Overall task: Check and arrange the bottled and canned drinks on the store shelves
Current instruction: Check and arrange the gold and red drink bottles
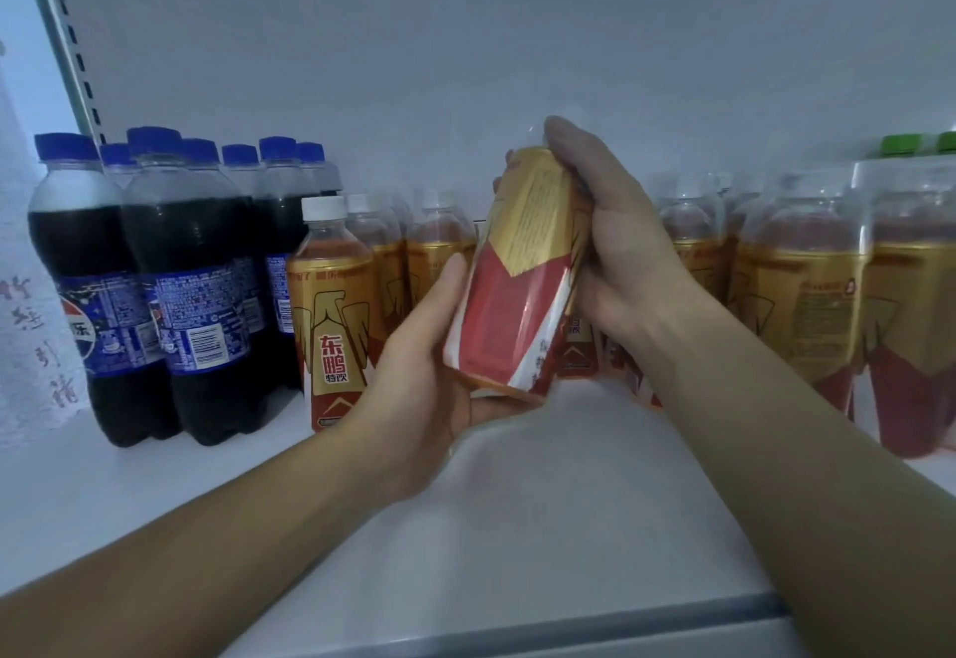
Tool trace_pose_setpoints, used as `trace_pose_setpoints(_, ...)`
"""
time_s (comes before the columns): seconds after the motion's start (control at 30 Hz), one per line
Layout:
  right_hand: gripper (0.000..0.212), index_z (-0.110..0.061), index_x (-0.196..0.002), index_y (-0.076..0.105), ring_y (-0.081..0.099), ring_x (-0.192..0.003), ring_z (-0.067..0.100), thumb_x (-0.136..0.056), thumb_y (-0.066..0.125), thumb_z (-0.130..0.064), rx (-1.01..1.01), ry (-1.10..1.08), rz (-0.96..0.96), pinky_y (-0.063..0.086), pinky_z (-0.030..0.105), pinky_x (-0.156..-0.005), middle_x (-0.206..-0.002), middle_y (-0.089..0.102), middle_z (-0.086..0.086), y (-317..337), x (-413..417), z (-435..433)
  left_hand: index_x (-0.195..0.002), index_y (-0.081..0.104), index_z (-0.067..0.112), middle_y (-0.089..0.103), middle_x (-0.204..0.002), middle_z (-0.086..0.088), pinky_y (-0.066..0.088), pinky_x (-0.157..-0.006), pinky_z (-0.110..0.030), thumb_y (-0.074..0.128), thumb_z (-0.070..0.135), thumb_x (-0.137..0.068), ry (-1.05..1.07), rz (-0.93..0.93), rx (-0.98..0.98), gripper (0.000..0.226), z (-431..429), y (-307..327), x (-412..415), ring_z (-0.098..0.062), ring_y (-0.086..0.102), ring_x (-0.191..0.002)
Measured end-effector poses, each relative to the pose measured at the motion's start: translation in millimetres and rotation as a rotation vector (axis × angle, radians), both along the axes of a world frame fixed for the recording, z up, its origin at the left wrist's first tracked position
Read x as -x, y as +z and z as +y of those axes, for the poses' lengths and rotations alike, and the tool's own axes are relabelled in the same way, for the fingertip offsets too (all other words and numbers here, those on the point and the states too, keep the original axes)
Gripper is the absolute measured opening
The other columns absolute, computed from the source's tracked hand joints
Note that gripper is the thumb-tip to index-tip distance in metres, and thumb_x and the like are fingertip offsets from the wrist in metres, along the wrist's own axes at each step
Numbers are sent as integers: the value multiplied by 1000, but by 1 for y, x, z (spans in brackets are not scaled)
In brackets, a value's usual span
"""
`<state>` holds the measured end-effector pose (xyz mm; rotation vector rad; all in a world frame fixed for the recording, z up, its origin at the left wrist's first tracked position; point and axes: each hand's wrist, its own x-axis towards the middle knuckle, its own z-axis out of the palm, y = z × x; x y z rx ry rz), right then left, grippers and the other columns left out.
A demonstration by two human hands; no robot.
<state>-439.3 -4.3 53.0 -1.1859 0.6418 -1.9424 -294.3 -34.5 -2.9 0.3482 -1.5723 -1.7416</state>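
While both forearms reach in over the white shelf (517, 502), the two hands hold one Dongpeng energy-drink bottle (517, 269) in the air above the shelf's bare middle, tilted so that its top leans away and a little to the right. The left hand (414, 367) cups the base from below, thumb laid up along the red part of the label and the other fingers curled under the bottom. The right hand (615, 243) wraps round the upper part, fingers clamped over the shoulder and neck, so the cap is hidden (the gold panel of fine print faces the camera).

Behind it, upright matching bottles (807, 305) run in a row across the shelf, the nearest one, white-capped (336, 321), standing just left of the left hand. Touching that row on the left is a cluster of blue-capped Pepsi bottles (196, 285). At the far right, green caps (902, 145) show above the row. Beyond everything rises the plain white back panel (465, 36).
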Motion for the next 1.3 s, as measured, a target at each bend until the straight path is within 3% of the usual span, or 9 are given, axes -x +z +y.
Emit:
trace_pose_setpoints(0.13, 48, -7, -121, 57, 67, -76, 24, -84, 78, -29, 34, -73, 84, 58, 40, -71, -96, 65, 13, -1, 1, -3, -124, 63, 14, 75, -109, -10, 60, -74, -35, 71, 57, -78, 74, 1, 137, 63, -3, -2, -1, -28, 71, -98)
trace_pose_setpoints(0.23, 38, -5, -103, 74, 67, -74, 24, -81, 72, -37, -69, 117, 37, 60, 37, -73, -92, 65, 15, 0, -2, 3, -112, 74, 11, 73, -106, -21, 62, -65, -40, 55, 57, -78, -109, 6, -74, 61, -6, -12, -5, -31, 73, -83)
trace_pose_setpoints(0.4, 75, -3, -147, 42, 70, -73, 21, -86, 77, -29, -76, -7, 24, 60, 37, -68, -99, 66, 14, 0, -1, 0, -126, 68, 22, 72, -118, -10, 59, -86, -45, 36, 64, -90, -72, -33, -21, 64, 0, -7, 0, -29, 70, -107)
trace_pose_setpoints(0.53, 61, -32, -133, 43, 74, -85, 21, -86, 79, -18, 19, -297, 127, 61, 40, -76, -115, 67, 9, -5, -8, -2, -130, 60, 31, 73, -118, 3, 52, -100, -43, 58, 60, -84, 38, -69, 133, 54, 0, -9, 6, -15, 69, -110)
trace_pose_setpoints(0.73, 62, -13, -139, 53, 67, -106, 24, -87, 74, -40, -103, -16, 171, 52, 47, -104, -118, 68, 6, -4, -3, -6, -110, 75, 11, 72, -104, -17, 59, -72, -39, 48, 66, -82, -162, 58, -169, 67, -3, -6, -6, -30, 71, -84)
trace_pose_setpoints(0.83, 39, -9, -123, 59, 69, -90, 20, -91, 70, -29, -36, -18, 121, 56, 43, -89, -100, 70, 6, -5, 0, -8, -120, 69, 11, 72, -112, -18, 62, -72, -39, 40, 68, -84, -134, 25, -121, 73, -1, -4, -5, -32, 72, -91)
trace_pose_setpoints(1.0, 85, -21, -151, 39, 72, -103, 19, -80, 84, -31, -2, -260, 249, 59, 37, -87, -130, 64, 8, -5, -3, -7, -118, 64, 30, 76, -107, -1, 58, -90, -43, 59, 57, -82, 74, -23, 123, 46, 5, -3, 1, -20, 73, -99)
trace_pose_setpoints(1.13, 72, -14, -144, 47, 72, -89, 22, -86, 71, -49, -150, 3, 241, 58, 39, -82, -109, 68, 8, -3, -1, -3, -117, 69, 14, 74, -106, -17, 61, -64, -41, 53, 56, -77, -55, 71, -93, 60, 9, -2, -5, -34, 72, -87)
trace_pose_setpoints(1.3, 71, -8, -145, 42, 72, -72, 23, -89, 75, -36, -131, -16, 211, 58, 34, -66, -90, 69, 8, -2, 3, 1, -112, 72, 21, 75, -104, -12, 53, -77, -41, 41, 65, -83, -85, 36, -74, 62, 10, -2, -2, -27, 74, -84)
